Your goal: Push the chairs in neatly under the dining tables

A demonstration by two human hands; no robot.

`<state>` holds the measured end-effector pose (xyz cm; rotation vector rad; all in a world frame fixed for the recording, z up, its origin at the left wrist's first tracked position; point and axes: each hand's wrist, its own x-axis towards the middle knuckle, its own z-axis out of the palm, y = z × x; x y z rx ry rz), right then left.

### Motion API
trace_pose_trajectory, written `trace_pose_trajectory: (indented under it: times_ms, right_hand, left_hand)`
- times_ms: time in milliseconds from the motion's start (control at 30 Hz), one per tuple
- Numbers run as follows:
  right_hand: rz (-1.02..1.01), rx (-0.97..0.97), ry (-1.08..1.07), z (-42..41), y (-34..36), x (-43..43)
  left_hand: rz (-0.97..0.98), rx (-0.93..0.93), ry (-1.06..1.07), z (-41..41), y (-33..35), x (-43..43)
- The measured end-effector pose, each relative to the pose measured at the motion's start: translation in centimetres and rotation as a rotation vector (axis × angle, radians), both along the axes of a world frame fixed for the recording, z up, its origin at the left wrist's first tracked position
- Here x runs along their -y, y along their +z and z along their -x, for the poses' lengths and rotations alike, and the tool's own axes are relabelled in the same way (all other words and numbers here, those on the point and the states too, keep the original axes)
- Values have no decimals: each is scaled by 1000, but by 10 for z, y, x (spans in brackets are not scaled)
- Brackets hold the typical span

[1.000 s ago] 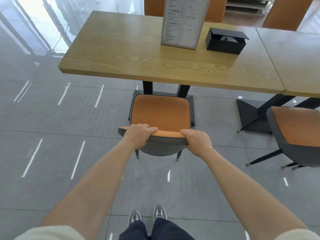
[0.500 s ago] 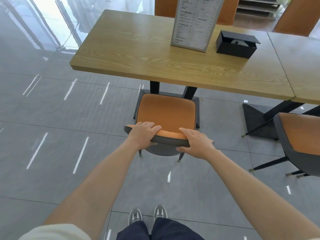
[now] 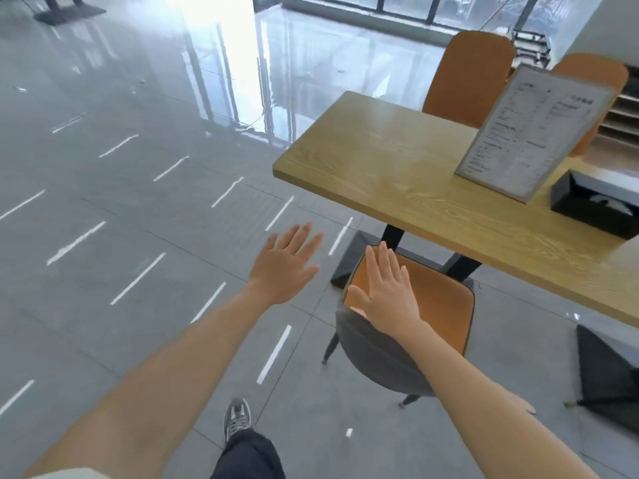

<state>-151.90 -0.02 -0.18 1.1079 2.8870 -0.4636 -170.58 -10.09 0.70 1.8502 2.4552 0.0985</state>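
Sitting on table [image 3: 397, 167]: black box [image 3: 594, 209], contents unclear.

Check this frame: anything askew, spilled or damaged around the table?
Nothing stands out. The chair sits with its seat partly under the table, square to the edge. The menu stand is upright, the black box beside it. Both hands, left and right, are open and hold nothing. No spills show.

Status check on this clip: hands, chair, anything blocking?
Left hand open, over floor, no grip. Right hand open, above the chair. Chair seat partly under table. Nothing blocking.
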Motion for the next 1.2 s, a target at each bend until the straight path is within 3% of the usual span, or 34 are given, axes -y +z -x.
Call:
trace_pose_trajectory:
  times_ms: [600,933,1200]
  right_hand:
    - [73,22,-24,366,54,-24]
    - [27,-40,-89,540,35,-149]
    - [59,-59,-140,659,58,-266]
  left_hand:
    - [-27,3,174,370,46,-8]
    - [43,-77,115,548,45,-133]
    - [72,-64,66,676,70,-259]
